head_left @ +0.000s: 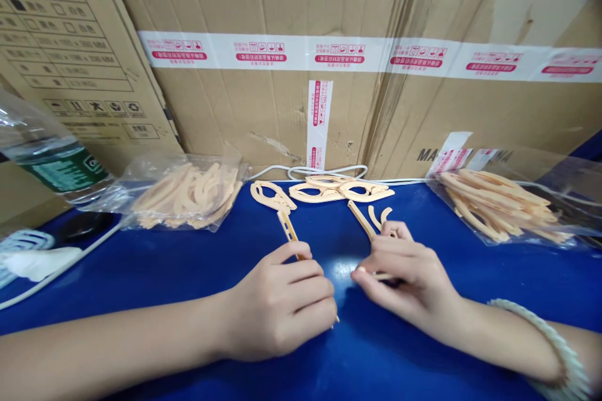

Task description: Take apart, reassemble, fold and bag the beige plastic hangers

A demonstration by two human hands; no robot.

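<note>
My left hand (282,301) is closed around a narrow beige slotted piece (288,227), whose upper end sticks out above the fingers. A small tip shows below the little finger. To the right, my right hand (409,269) pinches a small pale piece (383,276) between thumb and fingers; most of it is hidden. A long beige bar (361,220) reaches up from beside the right fingers, and I cannot tell if it is held. Small curved beige pieces (375,218) lie just beyond that hand. Farther back are several beige looped pieces, resembling folded hangers (316,193).
Clear bags of beige curved parts lie on the blue table (188,276): a left bag (188,194) and a right bag (508,207). A water bottle (61,163) leans in at left near a black object (87,225). White cable (329,170) runs before cardboard boxes (263,100).
</note>
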